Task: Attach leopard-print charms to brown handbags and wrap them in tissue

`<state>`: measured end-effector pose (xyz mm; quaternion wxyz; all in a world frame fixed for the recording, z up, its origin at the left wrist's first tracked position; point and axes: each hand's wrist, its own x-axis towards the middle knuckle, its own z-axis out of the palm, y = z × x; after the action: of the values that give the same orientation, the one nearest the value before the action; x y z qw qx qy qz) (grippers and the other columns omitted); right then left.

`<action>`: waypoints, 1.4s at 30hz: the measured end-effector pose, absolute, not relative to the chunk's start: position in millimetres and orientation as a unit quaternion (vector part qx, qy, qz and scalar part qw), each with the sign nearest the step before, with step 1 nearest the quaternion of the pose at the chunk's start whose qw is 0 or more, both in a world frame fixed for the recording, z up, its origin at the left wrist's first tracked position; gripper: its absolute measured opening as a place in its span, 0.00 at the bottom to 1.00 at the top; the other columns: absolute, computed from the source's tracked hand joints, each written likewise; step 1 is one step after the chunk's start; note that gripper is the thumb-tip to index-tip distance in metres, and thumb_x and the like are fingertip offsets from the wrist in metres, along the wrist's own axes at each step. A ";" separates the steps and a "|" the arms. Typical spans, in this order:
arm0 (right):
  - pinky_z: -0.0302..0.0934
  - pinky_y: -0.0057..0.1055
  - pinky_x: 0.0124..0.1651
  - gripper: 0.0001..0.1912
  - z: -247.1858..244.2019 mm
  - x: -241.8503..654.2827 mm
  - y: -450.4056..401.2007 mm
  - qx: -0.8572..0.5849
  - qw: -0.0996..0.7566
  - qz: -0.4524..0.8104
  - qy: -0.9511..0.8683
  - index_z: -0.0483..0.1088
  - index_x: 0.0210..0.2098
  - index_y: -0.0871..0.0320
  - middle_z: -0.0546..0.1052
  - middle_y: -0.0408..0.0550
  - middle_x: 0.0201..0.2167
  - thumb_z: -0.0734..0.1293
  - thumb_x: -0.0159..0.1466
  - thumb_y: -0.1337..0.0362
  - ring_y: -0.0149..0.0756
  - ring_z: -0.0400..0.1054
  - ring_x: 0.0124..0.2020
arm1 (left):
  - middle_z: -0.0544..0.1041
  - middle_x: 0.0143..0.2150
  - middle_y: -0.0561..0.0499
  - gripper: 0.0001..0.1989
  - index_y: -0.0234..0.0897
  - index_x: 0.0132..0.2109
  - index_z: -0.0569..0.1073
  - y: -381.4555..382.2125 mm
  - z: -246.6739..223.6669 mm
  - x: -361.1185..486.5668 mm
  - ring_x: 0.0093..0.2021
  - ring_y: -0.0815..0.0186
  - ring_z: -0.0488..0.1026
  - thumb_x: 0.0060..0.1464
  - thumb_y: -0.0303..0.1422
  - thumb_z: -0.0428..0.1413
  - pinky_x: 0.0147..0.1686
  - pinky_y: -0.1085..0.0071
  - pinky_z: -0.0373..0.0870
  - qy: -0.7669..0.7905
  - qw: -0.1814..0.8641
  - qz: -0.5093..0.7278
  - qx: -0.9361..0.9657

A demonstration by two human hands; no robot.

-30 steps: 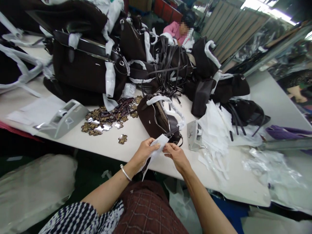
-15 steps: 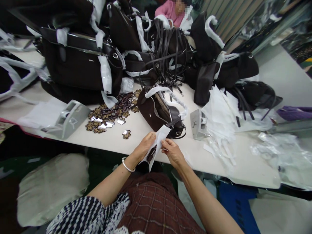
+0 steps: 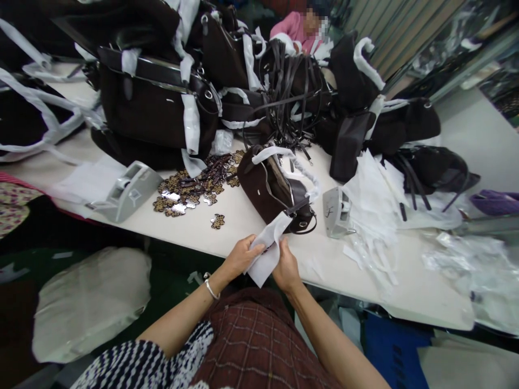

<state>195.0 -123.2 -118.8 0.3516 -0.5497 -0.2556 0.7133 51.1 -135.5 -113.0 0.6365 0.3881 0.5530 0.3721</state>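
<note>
Between my hands, at the table's near edge, is a white sheet of wrapping paper [image 3: 263, 269]. My left hand [image 3: 242, 255] pinches its left side, thumb on top. My right hand [image 3: 287, 267] is closed at the paper's right edge, its fingers partly hidden behind the sheet. A dark piece shows faintly in the fold; most of it is covered. The paper's upper end meets a dark strap of the small brown handbag [image 3: 256, 192], which lies tilted and open just beyond, its handle wrapped in white. Left of the bag lies one patterned flower-shaped charm [image 3: 218, 221].
Several more charms [image 3: 182, 194] are heaped farther left. A grey tape dispenser [image 3: 132, 192] stands at left, another tape dispenser [image 3: 337, 213] right of the bag, beside white paper sheets [image 3: 373, 189]. Large dark bags [image 3: 156, 113] line the back. A person in pink [image 3: 292, 27] sits beyond.
The paper has been folded over the dark piece, which showed plainly before. My right hand has moved down along the paper's edge. The whole view has shifted slightly.
</note>
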 end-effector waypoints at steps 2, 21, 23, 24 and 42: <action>0.70 0.39 0.40 0.38 -123.8 189.1 -130.2 -0.539 0.363 0.718 -0.250 0.71 0.51 0.61 0.79 0.56 0.42 0.55 0.62 0.34 0.46 0.75 0.43 | 0.72 0.31 0.54 0.15 0.35 0.40 0.72 -134.5 -113.1 52.0 0.30 0.68 0.66 0.55 0.43 0.56 0.30 0.75 0.63 0.562 0.624 0.378 0.388; 0.66 0.33 0.48 0.18 -152.6 166.9 -128.6 -0.500 0.447 0.723 -0.168 0.76 0.36 0.59 0.80 0.46 0.36 0.78 0.50 0.57 0.35 0.72 0.38 | 0.66 0.59 0.42 0.11 0.38 0.48 0.68 -153.8 -146.4 54.9 0.55 0.60 0.68 0.57 0.31 0.54 0.52 0.65 0.67 0.588 0.416 0.498 0.483; 0.66 0.32 0.44 0.19 -152.0 167.5 -127.8 -0.514 0.450 0.715 -0.148 0.75 0.35 0.59 0.80 0.45 0.34 0.79 0.47 0.58 0.34 0.72 0.36 | 0.69 0.55 0.44 0.07 0.38 0.43 0.70 -159.9 -143.7 51.5 0.55 0.60 0.68 0.61 0.33 0.50 0.52 0.65 0.66 0.565 0.469 0.479 0.481; 0.67 0.31 0.43 0.19 -152.6 167.8 -127.5 -0.519 0.448 0.714 -0.142 0.75 0.34 0.59 0.80 0.45 0.33 0.79 0.46 0.58 0.34 0.72 0.35 | 0.71 0.52 0.45 0.08 0.38 0.42 0.69 -161.7 -142.5 50.4 0.52 0.62 0.69 0.62 0.35 0.49 0.50 0.66 0.67 0.558 0.503 0.467 0.466; 0.71 0.44 0.47 0.27 -109.2 182.8 -71.0 -0.471 0.440 0.734 -0.214 0.72 0.43 0.61 0.81 0.51 0.35 0.78 0.51 0.51 0.41 0.77 0.36 | 0.71 0.34 0.53 0.09 0.37 0.30 0.66 -176.4 -137.0 55.6 0.35 0.67 0.67 0.55 0.34 0.57 0.39 0.71 0.61 0.618 0.452 0.428 0.480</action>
<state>182.8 -71.0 -109.2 0.4398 -0.4707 -0.2143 0.7343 55.6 -176.4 -137.0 0.4521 0.4802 0.6181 0.4277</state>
